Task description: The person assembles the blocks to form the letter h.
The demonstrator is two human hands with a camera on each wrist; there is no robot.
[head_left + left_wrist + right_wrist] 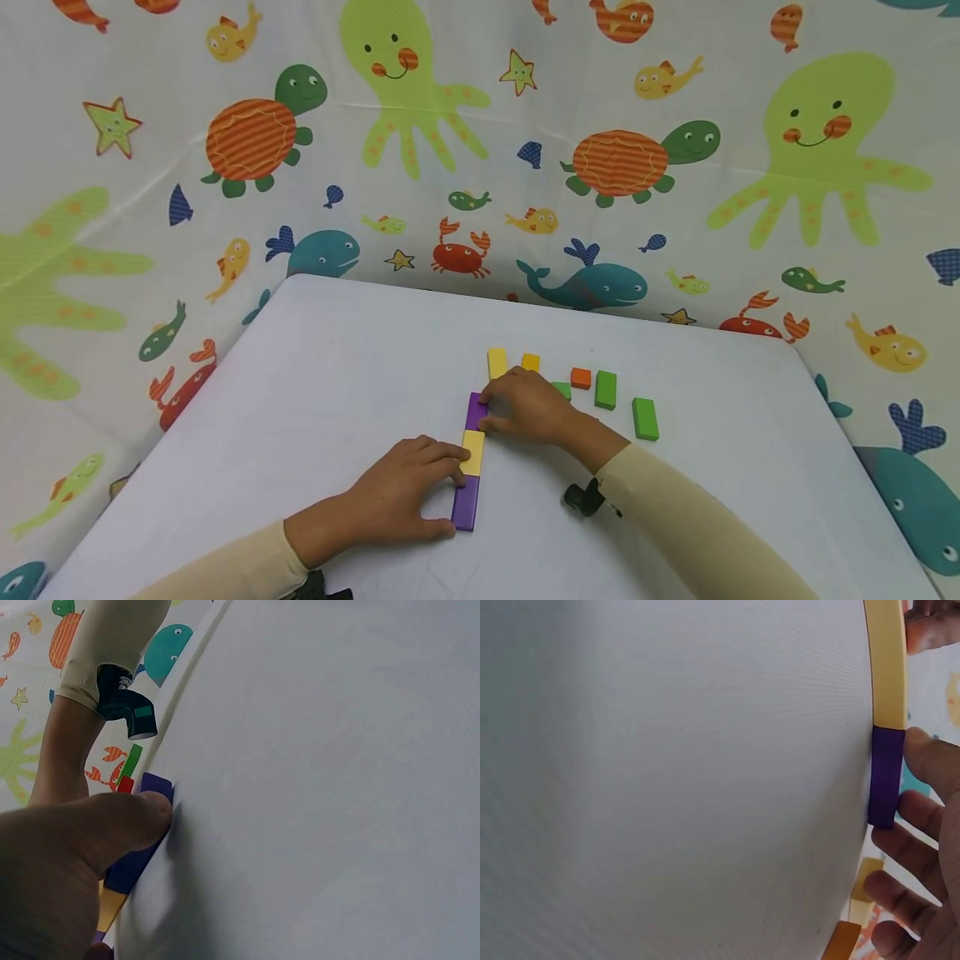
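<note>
A row of flat blocks runs away from me: a near purple block point(466, 503), a yellow block point(472, 452) and a far purple block point(476, 412), end to end. From the left side my left hand point(401, 492) touches the row, fingertips at the yellow block and the near purple block's upper end, thumb by its lower corner. On the other side, my right hand point(528, 406) has thumb and fingertips against the far purple block point(886, 776). In the left wrist view, the left thumb point(139, 821) covers part of the near purple block point(135, 862).
Beyond the right hand lie a pale yellow block point(497, 363), an orange-yellow block point(531, 362), a partly hidden green block point(562, 390), an orange block point(581, 378) and two green blocks point(606, 390). A sea-animal cloth point(450, 208) hangs behind the white table point(337, 367).
</note>
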